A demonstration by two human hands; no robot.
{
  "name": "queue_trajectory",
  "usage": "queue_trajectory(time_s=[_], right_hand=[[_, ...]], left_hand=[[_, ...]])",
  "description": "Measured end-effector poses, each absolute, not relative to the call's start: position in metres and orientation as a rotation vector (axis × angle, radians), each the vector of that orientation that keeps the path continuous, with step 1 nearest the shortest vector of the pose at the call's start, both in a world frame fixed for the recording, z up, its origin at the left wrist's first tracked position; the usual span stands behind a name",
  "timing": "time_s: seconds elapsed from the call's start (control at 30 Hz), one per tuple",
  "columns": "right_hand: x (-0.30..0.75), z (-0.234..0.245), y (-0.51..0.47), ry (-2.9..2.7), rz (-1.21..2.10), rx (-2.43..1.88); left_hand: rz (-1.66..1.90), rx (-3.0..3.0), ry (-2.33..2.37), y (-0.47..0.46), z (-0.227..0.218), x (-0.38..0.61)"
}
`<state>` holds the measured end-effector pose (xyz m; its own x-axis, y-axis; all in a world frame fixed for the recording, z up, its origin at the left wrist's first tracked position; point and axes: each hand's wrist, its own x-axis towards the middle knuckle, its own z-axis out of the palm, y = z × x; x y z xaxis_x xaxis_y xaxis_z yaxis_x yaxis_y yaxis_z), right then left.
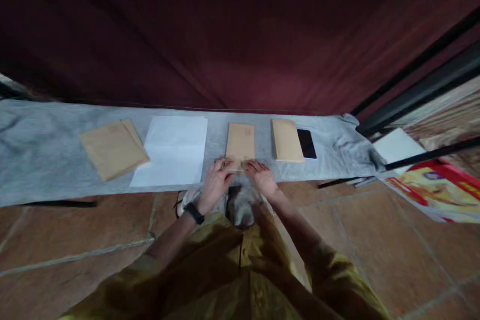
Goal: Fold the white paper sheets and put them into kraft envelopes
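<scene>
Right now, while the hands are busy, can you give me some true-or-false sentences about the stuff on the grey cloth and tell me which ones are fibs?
1. The left hand and the right hand both touch the middle brown envelope. True.
2. The black wristband is on the right wrist. False: it is on the left wrist.
3. The white paper lies to the left of the middle brown envelope. True.
4. The dark flat device lies on top of the white paper. False: it lies on the grey cloth, just right of the right-hand envelope.
5. The person's sleeves are bright blue. False: they are a yellowish brown.
</scene>
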<state>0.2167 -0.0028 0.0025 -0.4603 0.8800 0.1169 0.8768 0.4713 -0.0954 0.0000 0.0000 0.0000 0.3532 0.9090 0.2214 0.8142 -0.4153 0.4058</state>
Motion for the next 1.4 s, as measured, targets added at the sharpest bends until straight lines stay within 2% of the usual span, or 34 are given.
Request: queue_trajectory(time_s=[0.4,0.8,1.17,1.4], right_hand=[[0.215,0.011,0.001,-2.639,0.046,-1.536],[0.219,-0.013,-0.010,-2.073,0.406,-1.430],[0.204,-0.020,-0.007,-1.923,0.305,-1.542],[0.204,-0.024,-0.007,-1.899,0.326,-1.523]], left_hand=[[0.465,2.554,1.330,0.007,0.011,-0.006],[0.632,2.485,1.389,0.011,0.007,-0.004],[0.643,2.481,1.566,0.014,0.001,0.007],[0.580,2.711,1.267,-0.010,-0.004,0.016]])
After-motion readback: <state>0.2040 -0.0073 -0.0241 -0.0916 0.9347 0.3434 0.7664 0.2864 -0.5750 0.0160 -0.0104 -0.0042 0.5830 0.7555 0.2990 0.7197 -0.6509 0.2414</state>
